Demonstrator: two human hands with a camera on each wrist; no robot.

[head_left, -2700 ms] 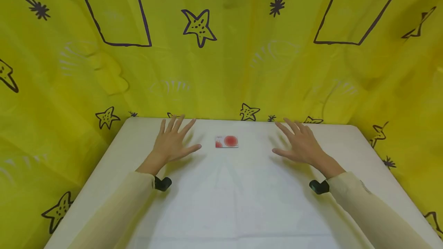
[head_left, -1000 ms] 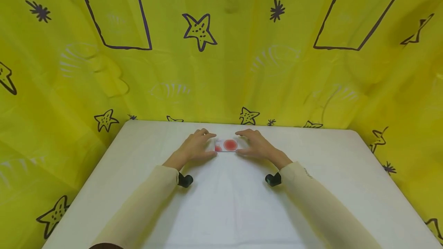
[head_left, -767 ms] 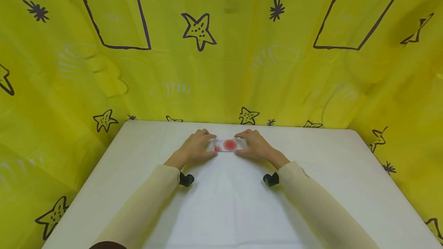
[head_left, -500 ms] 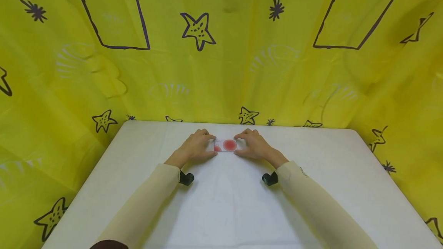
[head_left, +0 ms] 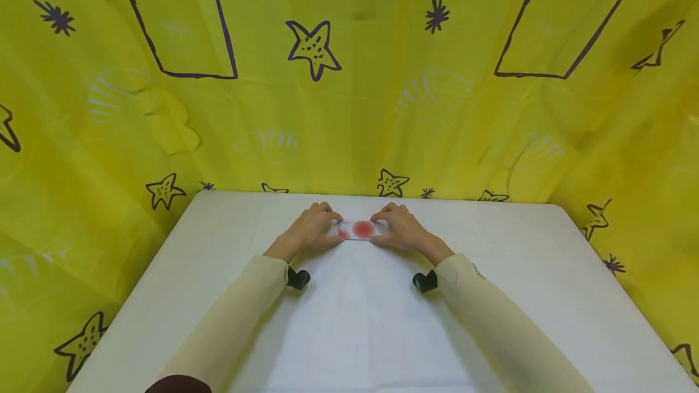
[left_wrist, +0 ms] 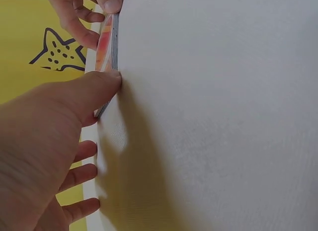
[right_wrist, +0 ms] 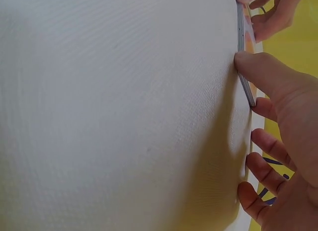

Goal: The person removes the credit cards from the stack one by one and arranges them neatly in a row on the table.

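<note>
A small stack of cards point(head_left: 363, 229), white with a red disc on its top face, is at the middle of the table toward the back. Its layered long edge shows in both wrist views, where the stack of cards point(left_wrist: 115, 42) lies close over the white cloth. My left hand point(head_left: 310, 229) pinches the left end between thumb and index finger. At the right end, my right hand point(head_left: 403, 229) pinches it the same way. The remaining fingers of each hand point(right_wrist: 293, 126) are spread loosely beyond the stack, near the table's far edge.
A white table point(head_left: 464, 332) spreads around the hands. Behind and beside it hangs a yellow curtain point(head_left: 360, 108) with drawn stars and fish. Dark wrist cameras point(head_left: 298, 278) sit at both sleeve cuffs. A dark brown rounded shape point(head_left: 178, 384) overlaps the left sleeve at the bottom edge.
Both hands have come inward from wide apart, fingers spread, to the two ends of the stack. Thumbs and index fingers have closed on it; the stack has barely moved.
</note>
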